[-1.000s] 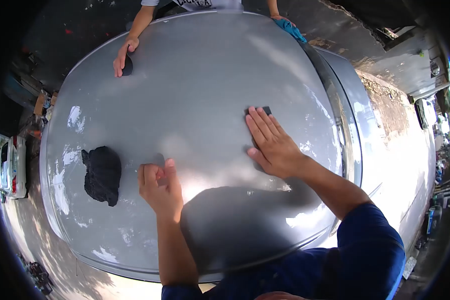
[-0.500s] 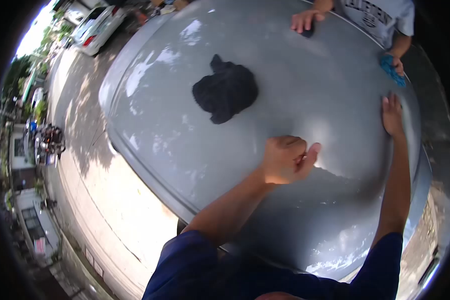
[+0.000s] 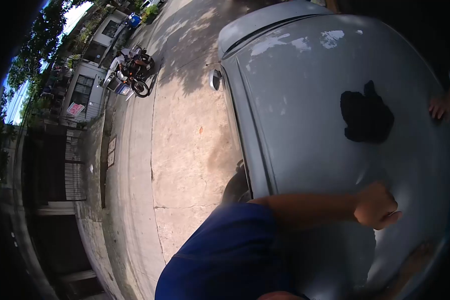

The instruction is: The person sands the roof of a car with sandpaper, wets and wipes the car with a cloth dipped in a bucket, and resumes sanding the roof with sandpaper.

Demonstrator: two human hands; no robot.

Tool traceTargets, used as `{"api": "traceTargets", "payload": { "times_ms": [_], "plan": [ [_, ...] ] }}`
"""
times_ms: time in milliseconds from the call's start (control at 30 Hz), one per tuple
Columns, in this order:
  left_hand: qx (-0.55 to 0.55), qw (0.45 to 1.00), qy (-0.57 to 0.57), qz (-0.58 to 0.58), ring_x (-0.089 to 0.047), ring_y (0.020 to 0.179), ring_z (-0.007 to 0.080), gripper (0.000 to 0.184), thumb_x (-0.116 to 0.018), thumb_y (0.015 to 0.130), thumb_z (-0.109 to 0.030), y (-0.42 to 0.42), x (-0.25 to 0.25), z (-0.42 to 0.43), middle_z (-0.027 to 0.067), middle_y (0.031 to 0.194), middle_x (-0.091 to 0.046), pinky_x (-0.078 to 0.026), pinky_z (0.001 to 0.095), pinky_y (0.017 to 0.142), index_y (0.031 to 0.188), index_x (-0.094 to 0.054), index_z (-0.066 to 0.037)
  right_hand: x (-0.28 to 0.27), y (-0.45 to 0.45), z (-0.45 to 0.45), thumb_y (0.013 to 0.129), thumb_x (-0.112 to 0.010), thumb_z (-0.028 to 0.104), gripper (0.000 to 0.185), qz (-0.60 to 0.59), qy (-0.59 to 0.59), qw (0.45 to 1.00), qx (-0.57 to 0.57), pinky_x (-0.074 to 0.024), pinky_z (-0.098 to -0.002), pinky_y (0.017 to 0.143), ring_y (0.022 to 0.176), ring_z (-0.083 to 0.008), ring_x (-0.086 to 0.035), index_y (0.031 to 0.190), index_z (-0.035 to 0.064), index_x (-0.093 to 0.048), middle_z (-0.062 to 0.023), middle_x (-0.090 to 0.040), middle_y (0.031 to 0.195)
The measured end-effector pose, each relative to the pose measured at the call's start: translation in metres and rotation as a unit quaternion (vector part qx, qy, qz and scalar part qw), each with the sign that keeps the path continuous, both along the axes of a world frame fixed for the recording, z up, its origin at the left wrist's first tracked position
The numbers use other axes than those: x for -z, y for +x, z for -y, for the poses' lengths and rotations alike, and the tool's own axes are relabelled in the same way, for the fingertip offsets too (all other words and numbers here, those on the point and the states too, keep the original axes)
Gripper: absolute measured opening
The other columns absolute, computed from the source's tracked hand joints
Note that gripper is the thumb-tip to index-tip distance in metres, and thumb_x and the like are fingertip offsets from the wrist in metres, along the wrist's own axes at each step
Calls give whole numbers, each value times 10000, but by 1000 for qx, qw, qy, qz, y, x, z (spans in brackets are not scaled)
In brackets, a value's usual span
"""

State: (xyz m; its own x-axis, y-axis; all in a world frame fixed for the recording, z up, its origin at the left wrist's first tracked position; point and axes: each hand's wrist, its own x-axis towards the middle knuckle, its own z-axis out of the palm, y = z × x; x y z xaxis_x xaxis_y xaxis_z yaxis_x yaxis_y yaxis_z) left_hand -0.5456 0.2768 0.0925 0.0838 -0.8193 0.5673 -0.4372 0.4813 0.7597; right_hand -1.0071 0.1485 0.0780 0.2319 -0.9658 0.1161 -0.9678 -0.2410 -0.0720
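My left hand (image 3: 377, 206) is closed in a fist over the grey car hood (image 3: 305, 135), thumb sticking out to the right. Whatever its fingers hold, if anything, is hidden beneath it. A crumpled black cloth (image 3: 367, 114) lies on the hood just beyond that hand. Low at the right, in shade, my right hand (image 3: 423, 250) rests on the hood near its edge; it looks flat and open, though the view there is dim.
Another person's hand (image 3: 442, 105) is on the hood's far right side. The car's side mirror (image 3: 215, 80) juts out at the left. A concrete road (image 3: 190, 160) runs beside the car, with a person on a motorcycle (image 3: 135, 72) across it.
My view has swung left, so the hood, cloth and hands appear further right. The black cloth keeps its place on the hood. My left hand stays closed.
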Motion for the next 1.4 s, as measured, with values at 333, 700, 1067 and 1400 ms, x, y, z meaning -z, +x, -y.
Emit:
{"api": "traceTargets", "payload": {
  "times_ms": [333, 700, 1067, 1400],
  "plan": [
    [34, 995, 91, 2, -493, 430, 318, 525, -687, 964, -255, 0, -10, -7, 74, 474, -454, -370, 431, 452, 516, -459, -100, -20, -9, -12, 1167, -243, 470, 668, 81, 51, 994, 54, -214, -515, 1295, 1611, -394, -237, 1673, 40, -316, -238, -267, 1733],
    [34, 997, 65, -33, -421, 387, 270, 563, -714, 981, -210, -1, -7, -8, 67, 465, -428, -312, 416, 429, 526, -403, -95, -18, -7, 2, 1165, -335, 461, 678, 76, 15, 992, 97, -107, -463, 1327, 1630, -339, -219, 1677, 19, -282, -173, -295, 1745],
    [33, 996, 74, -45, -367, 381, 240, 598, -732, 977, -207, 2, -17, -8, 66, 448, -397, -272, 401, 424, 513, -373, -92, -17, -73, -21, 1148, -248, 525, 704, 25, 63, 979, 193, -7, -576, 1311, 1662, -295, -108, 1725, 128, -176, -108, -189, 1790],
    [16, 992, 107, -62, -358, 388, 210, 602, -732, 995, -235, 0, -9, -5, 66, 453, -401, -286, 395, 419, 509, -415, -75, -62, 174, -159, 1124, -199, 523, 755, -100, 78, 991, -49, -42, -597, 1312, 1634, -372, -209, 1681, 16, -246, -184, -282, 1745]
  ]
}}
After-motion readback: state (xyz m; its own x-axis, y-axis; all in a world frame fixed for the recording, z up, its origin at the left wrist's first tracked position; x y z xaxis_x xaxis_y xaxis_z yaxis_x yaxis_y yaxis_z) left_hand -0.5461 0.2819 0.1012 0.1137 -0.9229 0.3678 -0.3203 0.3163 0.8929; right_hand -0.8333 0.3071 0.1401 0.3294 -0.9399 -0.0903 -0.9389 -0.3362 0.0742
